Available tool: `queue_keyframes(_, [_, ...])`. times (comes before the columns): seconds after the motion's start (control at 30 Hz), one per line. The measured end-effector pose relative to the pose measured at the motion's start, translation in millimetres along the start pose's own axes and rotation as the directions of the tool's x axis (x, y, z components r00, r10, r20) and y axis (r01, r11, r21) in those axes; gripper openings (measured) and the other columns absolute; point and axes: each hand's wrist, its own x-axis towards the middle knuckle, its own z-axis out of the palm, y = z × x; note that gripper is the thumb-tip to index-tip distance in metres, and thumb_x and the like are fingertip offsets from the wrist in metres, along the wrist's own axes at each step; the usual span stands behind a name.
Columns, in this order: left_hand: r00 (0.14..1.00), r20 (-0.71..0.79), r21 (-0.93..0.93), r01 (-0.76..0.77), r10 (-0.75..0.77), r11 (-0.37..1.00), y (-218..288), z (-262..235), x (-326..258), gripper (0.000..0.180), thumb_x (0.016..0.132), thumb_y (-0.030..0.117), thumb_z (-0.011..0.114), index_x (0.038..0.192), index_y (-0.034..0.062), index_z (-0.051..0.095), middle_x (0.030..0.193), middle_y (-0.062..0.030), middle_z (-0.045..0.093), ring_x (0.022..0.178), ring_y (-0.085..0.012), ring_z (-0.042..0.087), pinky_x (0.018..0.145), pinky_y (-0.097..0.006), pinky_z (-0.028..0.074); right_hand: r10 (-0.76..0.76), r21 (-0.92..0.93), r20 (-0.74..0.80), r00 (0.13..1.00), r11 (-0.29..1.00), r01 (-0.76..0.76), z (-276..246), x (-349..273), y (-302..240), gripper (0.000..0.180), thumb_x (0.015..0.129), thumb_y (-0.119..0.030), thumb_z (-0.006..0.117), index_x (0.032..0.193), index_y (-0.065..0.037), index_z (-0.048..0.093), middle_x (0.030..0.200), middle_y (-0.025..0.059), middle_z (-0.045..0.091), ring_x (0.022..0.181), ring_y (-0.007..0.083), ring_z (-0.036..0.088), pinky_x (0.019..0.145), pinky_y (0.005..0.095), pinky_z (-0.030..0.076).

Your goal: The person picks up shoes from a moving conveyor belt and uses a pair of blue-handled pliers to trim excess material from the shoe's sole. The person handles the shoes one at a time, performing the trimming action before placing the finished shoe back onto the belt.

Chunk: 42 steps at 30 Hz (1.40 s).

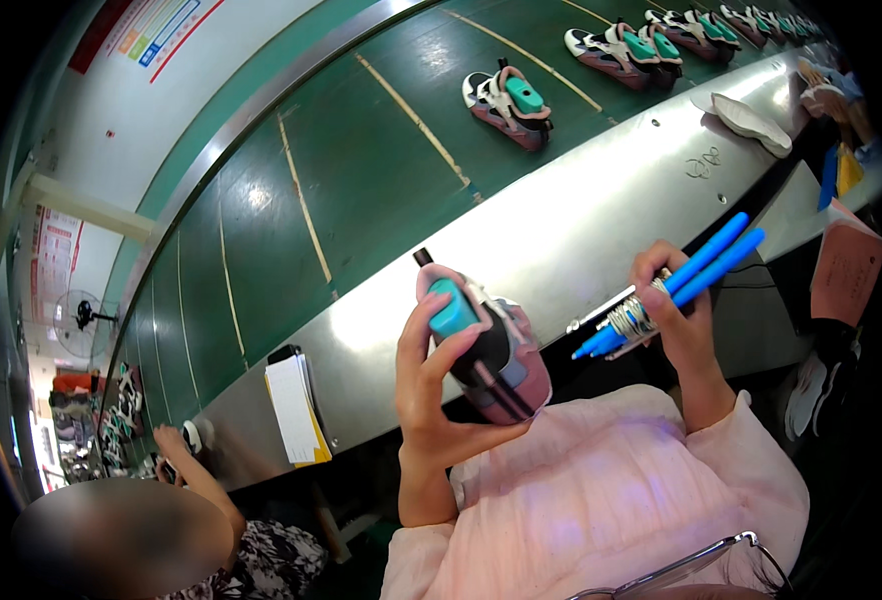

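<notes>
Head view showed a person at a steel worktop (561, 225), and from where I stood both hands looked busy. Their left hand (426, 395) was spread wide and curved around a pink, black and white shoe (516, 350), its fingertips on the teal insert (451, 308) in the opening and its thumb beneath the lower end; the shoe was held up, tilted, to the left of the other hand. Their right hand (676, 315) was curled firmly around two blue pens (706, 265) and a slim silver tool (601, 312), with what looked like silvery rings (631, 320) about the bundle, its tips slanting toward the shoe but well apart from it. Left of the left hand a notepad (296, 408) lay on the worktop; beyond the right hand lay a pale flat piece (751, 125). Farther off than both hands, a similar shoe (511, 105) stood on the green belt (381, 180). I judged the step in hand to be turning or checking the shoe with the pens at the ready. Marking it would call for a steady left grip and one tip singled out from the bundle.
</notes>
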Motion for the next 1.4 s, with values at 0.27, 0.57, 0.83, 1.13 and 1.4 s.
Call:
queue_keyframes(0.27, [1.0,0.003,-0.031,0.0,0.0,1.0,1.2,-0.9,-2.3,0.084,0.032,0.015,0.085,0.11,0.0074,0.053,0.123,-0.0225,0.045,0.111,-0.0347,0.05,0.089,-0.042,0.044,-0.177,0.008,0.462,0.869,0.981,0.196,29.7,3.2,-38.7,0.02,0.081,-0.016,0.061,0.089,-0.001,0.051,0.08,0.008,0.053,0.067,0.0123,0.046,0.059,0.0237,0.035])
queue_keyframes(0.57, [0.999,-0.016,-0.045,0.029,-0.029,0.999,-6.7,-6.3,-7.0,0.081,0.035,0.016,0.085,0.109,0.0096,0.053,0.123,-0.0208,0.045,0.112,-0.0339,0.05,0.088,-0.041,0.045,-0.112,-0.104,0.483,0.869,0.978,0.183,45.2,8.6,-35.0,0.017,0.081,-0.018,0.06,0.086,-0.003,0.054,0.077,0.0071,0.054,0.063,0.0128,0.046,0.055,0.0248,0.034])
queue_keyframes(0.83, [1.0,-0.009,-0.058,0.028,-0.028,0.998,-11.5,-12.3,-7.1,0.081,0.033,0.015,0.084,0.108,0.0091,0.053,0.122,-0.0201,0.046,0.11,-0.0335,0.05,0.088,-0.041,0.044,-0.091,-0.15,0.389,0.917,0.976,0.16,56.3,4.0,-32.9,0.032,0.08,-0.035,0.063,0.074,-0.006,0.053,0.063,0.0066,0.052,0.055,0.0145,0.048,0.049,0.0253,0.038])
queue_keyframes(1.13, [0.999,-0.005,-0.059,0.038,-0.038,0.998,-11.9,-18.5,-7.4,0.081,0.034,0.015,0.085,0.108,0.0088,0.053,0.122,-0.0209,0.046,0.11,-0.0333,0.051,0.087,-0.041,0.044,-0.165,-0.118,0.416,0.894,0.965,0.233,61.9,6.1,-29.4,0.033,0.078,-0.037,0.065,0.074,-0.006,0.055,0.062,0.0083,0.054,0.054,0.0154,0.049,0.047,0.026,0.038])
queue_keyframes(1.4, [0.994,-0.014,-0.169,0.102,-0.105,0.98,-8.7,-17.1,-10.3,0.075,0.038,0.012,0.083,0.108,0.0097,0.056,0.125,-0.019,0.043,0.113,-0.0381,0.045,0.09,-0.043,0.041,-0.218,-0.085,0.437,0.873,0.956,0.281,62.6,7.2,-25.5,0.031,0.077,-0.033,0.066,0.074,-0.005,0.054,0.061,0.0087,0.053,0.049,0.0148,0.047,0.044,0.0254,0.037])
